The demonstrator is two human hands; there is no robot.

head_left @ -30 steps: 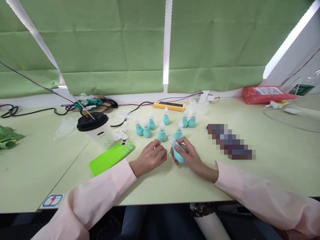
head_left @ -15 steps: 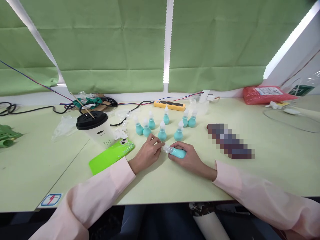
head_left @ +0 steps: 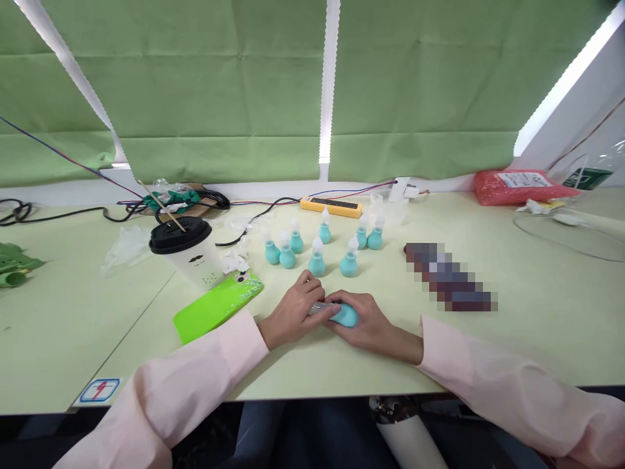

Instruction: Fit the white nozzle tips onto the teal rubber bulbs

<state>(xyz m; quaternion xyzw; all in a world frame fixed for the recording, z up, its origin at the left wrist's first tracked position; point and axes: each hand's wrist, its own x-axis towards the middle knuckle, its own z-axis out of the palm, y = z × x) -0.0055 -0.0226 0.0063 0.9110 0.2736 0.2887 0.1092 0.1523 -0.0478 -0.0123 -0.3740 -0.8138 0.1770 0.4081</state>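
One blue-green bulb (head_left: 347, 315) is right of the green phone (head_left: 215, 307). I have just closed the left hand (head_left: 291, 311) over its clear end (head_left: 317, 308) — it was only beside it before — while the right hand (head_left: 365, 324) grips the round end. So both hands share the work now. Eight more bulbs (head_left: 317, 264) stand right of that phone, most farther back.

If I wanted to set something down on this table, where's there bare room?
There's bare table right of the blurred-out item, beyond the right sleeve, and another patch left of the green phone and white cup. It's crowded just ahead of the left hand and right hand, which grip one teal bulb: the standing bulbs cluster there.
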